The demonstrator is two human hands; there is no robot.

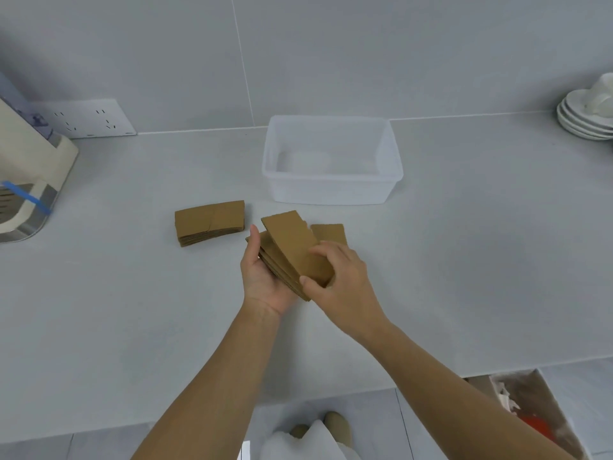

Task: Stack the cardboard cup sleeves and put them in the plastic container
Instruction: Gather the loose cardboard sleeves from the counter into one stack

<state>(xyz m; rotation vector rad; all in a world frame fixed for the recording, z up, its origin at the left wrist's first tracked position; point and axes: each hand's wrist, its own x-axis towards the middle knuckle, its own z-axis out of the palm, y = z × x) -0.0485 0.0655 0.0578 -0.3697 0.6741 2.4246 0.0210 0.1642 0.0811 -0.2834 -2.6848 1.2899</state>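
Gripping sleeve bundle (292, 252) between left hand (263, 277) and right hand (341, 277), both clamped; second stack (209, 222) and container (331, 161) apart on counter (132, 293).

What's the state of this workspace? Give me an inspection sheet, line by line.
Surface: pale grey counter, dry, no spills seen.
Job's things: bundle of sleeves held in both hands; stacked sleeves on the counter; loose sleeve behind the hands; plastic container with no sleeves inside.
Clutter: saucers with cup far right; appliance far left.
Grippers: left hand cradles the bundle; right hand grips it.
Cables: nothing seen.
Surroundings: wall sockets; bin below.
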